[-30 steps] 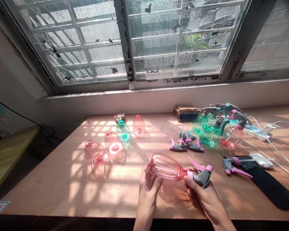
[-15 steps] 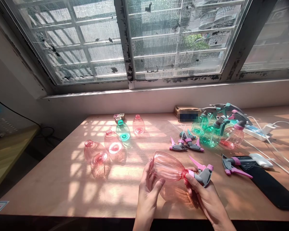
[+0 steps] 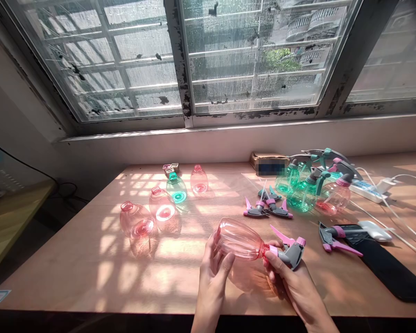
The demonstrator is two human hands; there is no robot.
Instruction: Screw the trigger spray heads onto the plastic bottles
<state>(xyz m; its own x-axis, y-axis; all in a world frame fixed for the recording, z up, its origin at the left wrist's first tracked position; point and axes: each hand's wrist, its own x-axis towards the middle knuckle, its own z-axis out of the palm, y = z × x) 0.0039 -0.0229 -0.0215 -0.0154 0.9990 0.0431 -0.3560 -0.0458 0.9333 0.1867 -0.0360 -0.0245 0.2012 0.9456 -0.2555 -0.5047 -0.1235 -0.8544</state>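
A clear pink spray bottle (image 3: 241,239) lies sideways in the air above the table's front, its neck pointing right. My left hand (image 3: 213,273) is closed around its base end. At the neck, my right hand (image 3: 289,277) grips the pink collar of the grey and pink spray head (image 3: 289,252), which sits on the bottle's mouth. How far the collar is screwed on cannot be made out. Some fingers of the right hand are hidden behind the neck.
Headless pink bottles (image 3: 162,203) and a green bottle (image 3: 176,188) stand at left. Loose spray heads (image 3: 268,208) lie beyond my hands; another spray head (image 3: 336,238) lies by a black phone (image 3: 388,268). Assembled green sprayers (image 3: 302,196), a cardboard box (image 3: 268,164) and a power strip (image 3: 369,190) are behind.
The bottle and both hands have shifted very slightly left. Both hands keep the same hold, and the things on the table stay in place.
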